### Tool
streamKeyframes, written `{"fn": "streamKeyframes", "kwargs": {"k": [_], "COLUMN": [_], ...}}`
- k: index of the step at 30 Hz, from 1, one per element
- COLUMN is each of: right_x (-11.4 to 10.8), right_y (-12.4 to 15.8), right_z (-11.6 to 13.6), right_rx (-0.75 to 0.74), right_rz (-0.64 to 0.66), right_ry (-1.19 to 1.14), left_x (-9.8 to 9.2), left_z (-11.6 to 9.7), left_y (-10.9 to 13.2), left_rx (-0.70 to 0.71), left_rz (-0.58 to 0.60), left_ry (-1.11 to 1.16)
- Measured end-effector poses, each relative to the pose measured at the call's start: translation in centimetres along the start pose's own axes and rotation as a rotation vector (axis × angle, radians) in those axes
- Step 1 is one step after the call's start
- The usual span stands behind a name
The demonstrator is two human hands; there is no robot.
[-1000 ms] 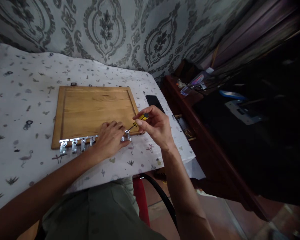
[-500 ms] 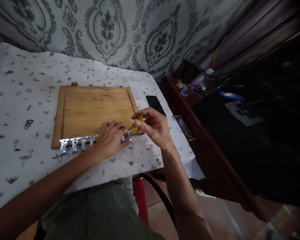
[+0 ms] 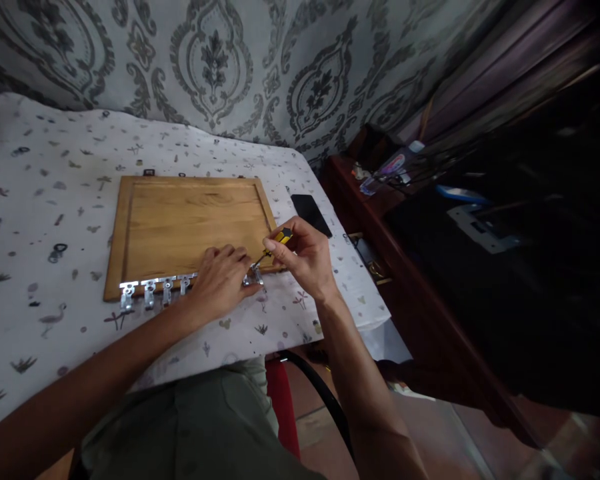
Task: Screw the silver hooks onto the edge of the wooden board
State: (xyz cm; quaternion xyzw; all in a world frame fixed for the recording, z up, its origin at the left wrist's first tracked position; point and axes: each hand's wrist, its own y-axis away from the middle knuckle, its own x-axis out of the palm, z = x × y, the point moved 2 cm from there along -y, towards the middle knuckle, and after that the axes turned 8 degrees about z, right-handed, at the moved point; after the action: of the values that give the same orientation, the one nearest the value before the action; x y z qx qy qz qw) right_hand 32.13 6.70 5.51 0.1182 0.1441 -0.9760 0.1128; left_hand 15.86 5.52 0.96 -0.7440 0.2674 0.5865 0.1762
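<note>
Left hand [image 3: 223, 277] lies on wooden panel [image 3: 195, 227], right hand [image 3: 307, 257] holds screwdriver [image 3: 283, 235]

Single head-worn view, looking forward and down across a cloth-covered table [image 3: 40, 227].
The camera sits high by the near edge, over the wearer's lap [image 3: 190, 420], close enough that the left hand [image 3: 223, 277] and right hand [image 3: 307, 257] fall near mid-view. It faces a grey patterned backdrop [image 3: 260, 80] on the far side and takes in dark red furniture [image 3: 423, 313] to the right, where deep shadow makes the edges hard to judge.
</note>
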Motion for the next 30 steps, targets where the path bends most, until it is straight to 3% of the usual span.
{"fn": "streamKeyframes", "kwargs": {"k": [4, 9, 17, 22, 25, 30], "right_x": [-0.4, -0.4, -0.5, -0.5, -0.2, 1.0], "right_y": [0.2, 0.2, 0.1, -0.6, -1.9, -4.1], "right_z": [0.1, -0.3, -0.1, 0.8, 0.6, -0.4], "right_rx": [0.014, 0.031, -0.093, -0.234, -0.268, -0.198], "right_rz": [0.096, 0.061, -0.018, 0.108, 0.231, 0.476], "right_ry": [-0.106, -0.115, 0.151, 0.188, 0.022, -0.352], "left_x": [0.1, 0.0, 0.2, 0.3, 0.1, -0.2], "left_z": [0.1, 0.0, 0.1, 0.2, 0.1, -0.1], "left_y": [0.0, 0.0, 0.0, 0.1, 0.1, 0.0], "left_rx": [-0.001, -0.009, 0.001, 0.007, -0.005, -0.026], "left_rz": [-0.013, 0.002, -0.038, -0.063, -0.044, -0.019], "left_ry": [0.004, 0.009, 0.013, 0.006, 0.000, 0.024]}}
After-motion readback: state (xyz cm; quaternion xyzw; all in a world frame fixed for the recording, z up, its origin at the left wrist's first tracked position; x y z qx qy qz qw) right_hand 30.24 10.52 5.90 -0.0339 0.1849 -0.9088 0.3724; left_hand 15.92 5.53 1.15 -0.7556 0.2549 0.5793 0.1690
